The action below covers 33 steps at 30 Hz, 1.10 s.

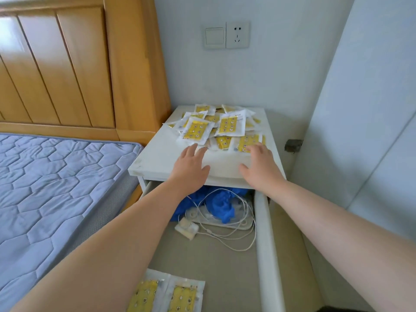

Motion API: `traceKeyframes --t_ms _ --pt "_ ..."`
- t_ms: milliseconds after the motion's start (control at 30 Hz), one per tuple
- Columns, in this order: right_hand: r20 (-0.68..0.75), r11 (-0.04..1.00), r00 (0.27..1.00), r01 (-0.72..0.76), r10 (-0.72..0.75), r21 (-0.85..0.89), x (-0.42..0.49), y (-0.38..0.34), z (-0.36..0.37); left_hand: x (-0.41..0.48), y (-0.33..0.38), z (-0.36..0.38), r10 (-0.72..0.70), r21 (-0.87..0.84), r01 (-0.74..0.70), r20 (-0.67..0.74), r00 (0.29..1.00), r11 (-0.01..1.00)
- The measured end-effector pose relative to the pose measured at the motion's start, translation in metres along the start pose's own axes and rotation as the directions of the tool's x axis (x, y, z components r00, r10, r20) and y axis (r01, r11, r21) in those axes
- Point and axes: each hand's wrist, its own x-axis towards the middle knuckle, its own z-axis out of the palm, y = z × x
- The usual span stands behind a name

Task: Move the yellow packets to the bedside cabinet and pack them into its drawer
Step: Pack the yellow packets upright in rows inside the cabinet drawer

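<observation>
Several yellow packets (221, 126) lie in a loose heap on the back half of the white bedside cabinet (155, 158). Its drawer (264, 233) is pulled out toward me. Two yellow packets (167, 293) lie side by side at the drawer's near end. My left hand (191, 167) reaches over the cabinet top with fingers straight, just short of the heap. My right hand (258, 165) is spread too, its fingertips touching the nearest packet at the heap's front right. Neither hand holds anything.
Inside the drawer sit a crumpled blue bag (216, 203), a white power strip (222, 220) and tangled white cables (236, 239). A bed with a grey-blue mattress (51, 188) and wooden headboard (67, 64) stands to the left. A wall socket (237, 34) is above the cabinet.
</observation>
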Motion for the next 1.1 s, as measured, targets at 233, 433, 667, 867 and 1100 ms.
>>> traceKeyframes --t_ms 233,433,667,867,1100 --pt "-0.129 0.961 0.991 -0.069 0.035 -0.268 0.046 0.028 0.012 0.050 -0.024 0.020 -0.173 0.119 0.179 -0.059 0.983 0.977" --pt "-0.139 0.945 0.987 -0.119 0.079 -0.305 0.074 0.034 0.026 0.084 -0.033 0.019 -0.359 -0.096 0.350 -0.098 0.928 0.932" --pt "-0.159 0.955 0.986 -0.004 -0.045 -0.297 0.097 0.023 0.035 0.103 -0.031 0.024 -0.261 0.036 0.266 -0.106 0.959 0.963" --pt "-0.103 0.940 0.995 -0.020 -0.016 -0.340 0.101 0.026 0.040 0.106 -0.034 0.026 -0.276 -0.088 0.265 -0.155 0.949 0.960" --pt "-0.037 0.936 0.999 0.000 -0.014 -0.353 0.102 0.027 0.039 0.106 -0.038 0.024 -0.403 -0.217 0.360 -0.208 0.891 0.907"
